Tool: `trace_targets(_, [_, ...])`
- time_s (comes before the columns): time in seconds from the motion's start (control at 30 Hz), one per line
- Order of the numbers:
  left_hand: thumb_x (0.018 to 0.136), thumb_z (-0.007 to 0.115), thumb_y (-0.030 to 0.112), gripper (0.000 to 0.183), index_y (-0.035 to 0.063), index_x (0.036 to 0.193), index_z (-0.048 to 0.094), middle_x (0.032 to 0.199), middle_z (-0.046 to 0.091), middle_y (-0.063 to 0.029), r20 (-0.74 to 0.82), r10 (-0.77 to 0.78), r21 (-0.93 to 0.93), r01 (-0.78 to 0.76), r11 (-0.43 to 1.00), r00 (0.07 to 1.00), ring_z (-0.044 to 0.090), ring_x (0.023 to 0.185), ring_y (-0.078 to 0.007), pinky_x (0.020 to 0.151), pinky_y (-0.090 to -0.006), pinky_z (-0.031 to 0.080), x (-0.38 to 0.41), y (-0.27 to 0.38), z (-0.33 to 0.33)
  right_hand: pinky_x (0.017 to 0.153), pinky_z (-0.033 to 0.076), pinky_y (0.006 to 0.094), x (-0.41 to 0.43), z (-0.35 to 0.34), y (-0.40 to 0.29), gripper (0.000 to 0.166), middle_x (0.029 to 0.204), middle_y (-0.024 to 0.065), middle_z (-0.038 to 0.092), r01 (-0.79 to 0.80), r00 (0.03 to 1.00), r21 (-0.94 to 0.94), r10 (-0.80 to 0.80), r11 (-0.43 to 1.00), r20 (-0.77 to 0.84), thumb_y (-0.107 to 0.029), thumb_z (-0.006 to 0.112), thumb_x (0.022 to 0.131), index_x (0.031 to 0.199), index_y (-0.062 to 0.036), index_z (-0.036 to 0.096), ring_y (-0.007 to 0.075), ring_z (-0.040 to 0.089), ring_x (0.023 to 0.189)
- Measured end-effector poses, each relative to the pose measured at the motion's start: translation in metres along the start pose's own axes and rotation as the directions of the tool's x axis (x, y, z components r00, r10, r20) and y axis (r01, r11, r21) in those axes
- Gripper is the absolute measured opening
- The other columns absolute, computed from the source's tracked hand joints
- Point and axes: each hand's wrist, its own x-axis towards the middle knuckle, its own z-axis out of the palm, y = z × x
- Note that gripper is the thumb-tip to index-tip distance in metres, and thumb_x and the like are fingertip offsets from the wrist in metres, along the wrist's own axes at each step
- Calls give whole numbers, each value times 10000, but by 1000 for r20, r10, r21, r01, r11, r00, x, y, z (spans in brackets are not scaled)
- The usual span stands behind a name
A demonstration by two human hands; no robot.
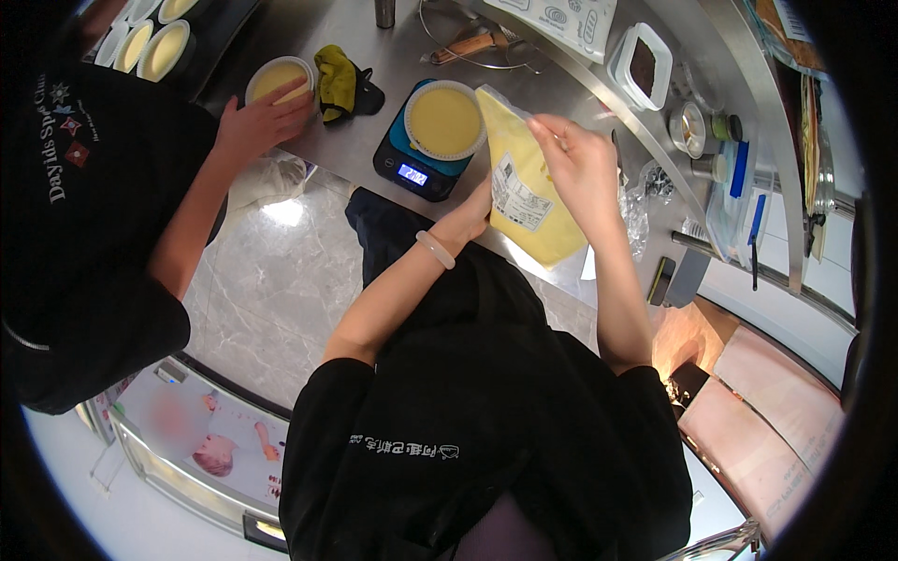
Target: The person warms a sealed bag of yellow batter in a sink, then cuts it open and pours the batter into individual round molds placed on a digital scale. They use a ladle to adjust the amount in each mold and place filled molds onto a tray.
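Observation:
Between my hands is a plastic pouch (544, 168) of pale yellow filling, bearing a printed label. My right hand (579, 158) pinches its upper edge. Lower down, my left hand (477, 209) supports the pouch from its near left side, the fingers partly hidden behind it. The pouch's narrow corner meets the rim of a white fluted paper cup (446, 120) filled with smooth yellow mixture. That cup sits on a blue-topped digital kitchen scale (418, 175) with a lit display.
At left, a co-worker's hand (270, 119) touches another filled cup (279, 76). A yellow-and-black cloth (340, 84) lies between it and the scale. Several filled cups (163, 50) stand on a dark tray. A raised steel shelf edge (635, 116) and a plastic tub (642, 66) are at right.

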Motion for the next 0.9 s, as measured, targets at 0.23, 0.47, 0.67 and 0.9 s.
trace_targets(0.23, [944, 285, 360, 424, 77, 1238, 399, 1200, 507, -75, -15, -102, -22, 101, 995, 995, 532, 1054, -177, 855, -310, 462, 2, -20, -5, 602, 460, 390, 16, 14, 9, 196, 699, 139, 612, 65, 992, -123, -51, 990, 113, -226, 543, 807, 807, -65, 655, 324, 580, 671])
trace_targets(0.47, [918, 385, 334, 371, 56, 1135, 502, 1142, 554, -73, -31, -183, -183, 174, 968, 983, 561, 1003, -189, 847, -333, 461, 3, -42, -2, 615, 459, 408, 26, 25, 19, 184, 696, 145, 604, 76, 978, -246, -24, 966, 208, -233, 544, 801, 798, -88, 657, 330, 582, 690])
trace_targets(0.67, [917, 377, 358, 396, 58, 1148, 496, 1160, 545, -76, 4, -197, -230, 193, 954, 980, 558, 1010, -195, 856, -341, 458, 3, -50, -2, 615, 460, 408, 29, 29, 21, 184, 712, 151, 608, 25, 972, -257, 37, 966, 234, -236, 556, 795, 795, -83, 658, 335, 586, 693])
trace_targets(0.9, [918, 373, 347, 390, 58, 1152, 493, 1160, 544, -80, -14, -198, -226, 190, 955, 980, 556, 1014, -201, 861, -344, 456, -1, -48, 3, 616, 458, 404, 27, 28, 23, 183, 707, 155, 604, 12, 969, -243, 49, 970, 243, -229, 556, 793, 789, -77, 657, 334, 583, 694])
